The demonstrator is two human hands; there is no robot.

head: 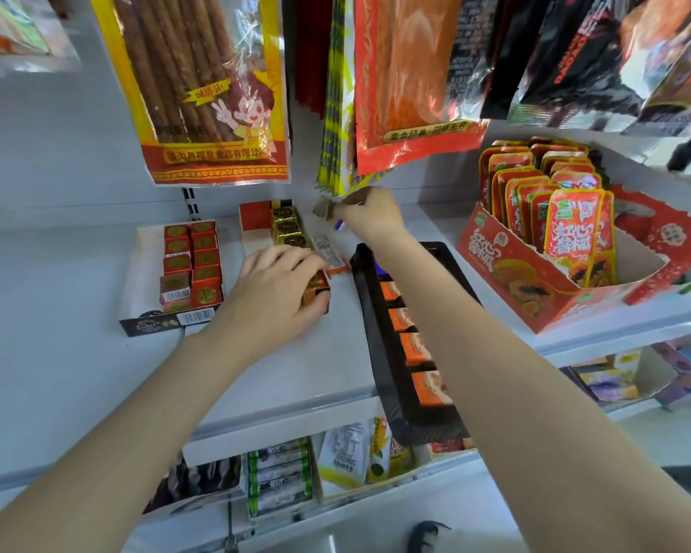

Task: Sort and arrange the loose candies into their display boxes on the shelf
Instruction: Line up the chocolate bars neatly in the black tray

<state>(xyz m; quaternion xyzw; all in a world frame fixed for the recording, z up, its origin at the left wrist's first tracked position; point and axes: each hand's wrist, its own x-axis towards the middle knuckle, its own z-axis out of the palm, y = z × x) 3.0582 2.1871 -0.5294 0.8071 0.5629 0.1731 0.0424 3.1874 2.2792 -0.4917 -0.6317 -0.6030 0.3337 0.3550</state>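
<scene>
My left hand [274, 289] rests on the white shelf [328, 365] with its fingers curled round a small orange-brown candy cube [316, 291]. Just behind it a row of gold-wrapped candies [290, 229] runs back to a red box end [255, 217]. My right hand [372, 213] is raised near the shelf's back and pinches a small brownish candy [323, 209]. A white display box [136, 273] at the left holds several red candy cubes [194, 265]. A black tray [370, 313] under my right forearm holds a line of orange candies [413, 349].
A red carton [507, 281] of upright red snack packs stands at the right. Large snack bags [200, 89] hang overhead, close to my right hand. An orange pack with a barcode label [330, 253] lies by the gold row. Lower shelves hold more packets [280, 476].
</scene>
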